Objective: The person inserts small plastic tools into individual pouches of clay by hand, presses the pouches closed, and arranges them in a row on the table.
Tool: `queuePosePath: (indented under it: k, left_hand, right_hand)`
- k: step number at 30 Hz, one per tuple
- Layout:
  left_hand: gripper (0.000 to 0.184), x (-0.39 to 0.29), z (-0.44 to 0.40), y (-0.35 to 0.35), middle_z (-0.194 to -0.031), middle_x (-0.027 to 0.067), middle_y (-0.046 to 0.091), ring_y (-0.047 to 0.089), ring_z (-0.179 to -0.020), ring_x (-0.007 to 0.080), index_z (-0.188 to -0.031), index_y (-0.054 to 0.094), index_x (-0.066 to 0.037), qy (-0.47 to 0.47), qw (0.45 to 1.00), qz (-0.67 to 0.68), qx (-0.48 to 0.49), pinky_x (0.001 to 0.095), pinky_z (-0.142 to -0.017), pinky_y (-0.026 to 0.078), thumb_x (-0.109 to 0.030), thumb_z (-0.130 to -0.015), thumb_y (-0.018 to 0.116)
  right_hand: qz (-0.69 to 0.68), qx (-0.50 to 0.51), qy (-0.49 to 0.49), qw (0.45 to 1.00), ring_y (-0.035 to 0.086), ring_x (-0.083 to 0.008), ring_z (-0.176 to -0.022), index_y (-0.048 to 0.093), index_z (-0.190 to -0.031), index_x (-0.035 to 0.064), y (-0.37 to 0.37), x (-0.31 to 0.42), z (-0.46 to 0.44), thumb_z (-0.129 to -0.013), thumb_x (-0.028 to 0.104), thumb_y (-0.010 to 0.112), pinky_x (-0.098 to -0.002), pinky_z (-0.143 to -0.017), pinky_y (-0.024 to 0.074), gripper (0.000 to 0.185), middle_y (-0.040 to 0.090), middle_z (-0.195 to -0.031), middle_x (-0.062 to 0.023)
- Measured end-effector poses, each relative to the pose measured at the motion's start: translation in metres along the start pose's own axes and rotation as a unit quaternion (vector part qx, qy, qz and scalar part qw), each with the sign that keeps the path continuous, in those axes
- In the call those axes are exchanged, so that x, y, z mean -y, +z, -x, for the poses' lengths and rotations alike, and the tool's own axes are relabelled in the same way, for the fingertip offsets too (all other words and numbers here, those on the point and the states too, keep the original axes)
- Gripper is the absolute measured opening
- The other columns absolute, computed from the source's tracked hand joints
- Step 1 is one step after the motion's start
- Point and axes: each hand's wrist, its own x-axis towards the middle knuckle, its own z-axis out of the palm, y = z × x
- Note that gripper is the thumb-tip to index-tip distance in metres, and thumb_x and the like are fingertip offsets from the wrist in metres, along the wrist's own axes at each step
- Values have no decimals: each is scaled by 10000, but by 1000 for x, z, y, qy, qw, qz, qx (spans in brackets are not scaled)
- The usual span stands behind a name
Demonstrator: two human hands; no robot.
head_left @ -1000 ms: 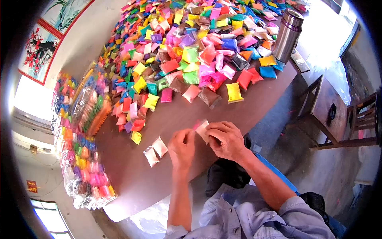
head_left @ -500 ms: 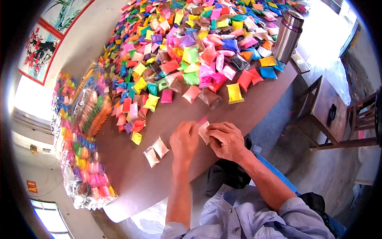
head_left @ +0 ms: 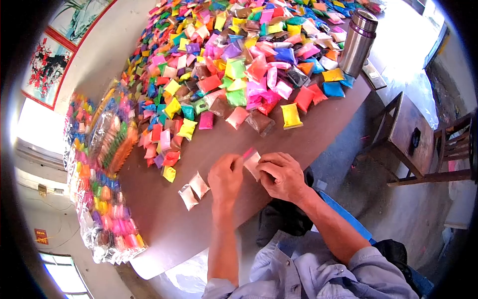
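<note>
Over the table's near side, my right hand pinches a small clear zip bag by its right side. The bag has pale peach contents and a pink strip along its top. My left hand is closed just left of the bag, fingertips curled in near the pink strip. Whether those fingers grip anything is hidden. Two similar pale bags, a nearer one and a farther one, lie together on the table left of my left hand.
A big heap of colourful small packets covers the far part of the brown table. A steel flask stands at the right edge. Large clear bags of coloured packs line the left side. A wooden stool stands right.
My left hand has moved slightly left, away from the bag's top edge, so more of the pink strip shows. My right hand still holds the bag in nearly the same place.
</note>
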Motion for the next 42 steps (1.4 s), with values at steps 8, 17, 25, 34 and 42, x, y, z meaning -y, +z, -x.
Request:
queuePosePath:
  k: [8, 17, 25, 34, 42]
  left_hand:
    - [97, -10, 34, 1, -841, 161, 722, 708, -728, 322, -923, 744, -31, -60, 996, 65, -27, 405, -668, 543, -126, -920, 728]
    - [160, -6, 29, -9, -788, 139, 729, 666, -684, 165, -992, 761, 0, -80, 993, 72, -57, 326, -671, 535, -151, -941, 745]
    - [71, 3, 37, 7, -810, 155, 713, 696, -699, 333, -933, 746, -42, -36, 996, 51, -70, 413, -637, 543, -104, -899, 741]
    - [72, -20, 27, -7, -844, 150, 709, 691, -716, 323, -936, 748, -51, 2, 998, 64, -26, 415, -654, 538, -112, -903, 731]
    - [128, -7, 0, -7, -888, 176, 734, 722, -730, 287, -984, 759, -18, 5, 999, -28, 24, 380, -662, 546, -115, -901, 746]
  right_hand:
    - [1, -13, -2, 1000, 695, -294, -894, 702, -911, 99, 1, 3, -3, -712, -21, 743, -397, -804, 560, 236, 712, -1007, -61]
    - [6, -10, 10, 1000, 680, -273, -915, 687, -877, 111, 1, 2, -1, -717, 7, 729, -389, -801, 528, 196, 705, -999, -37]
    - [11, -17, 9, 1000, 695, -283, -897, 704, -881, 98, 3, 4, -2, -714, -16, 746, -391, -812, 556, 207, 715, -999, -45]
    - [-1, -9, 6, 1000, 696, -277, -908, 691, -877, 96, 0, 3, -1, -713, -2, 752, -397, -818, 552, 201, 713, -983, -50]
    - [2, -11, 7, 1000, 694, -283, -913, 683, -885, 96, 0, 1, 0, -715, 22, 778, -397, -821, 545, 208, 705, -1019, -59]
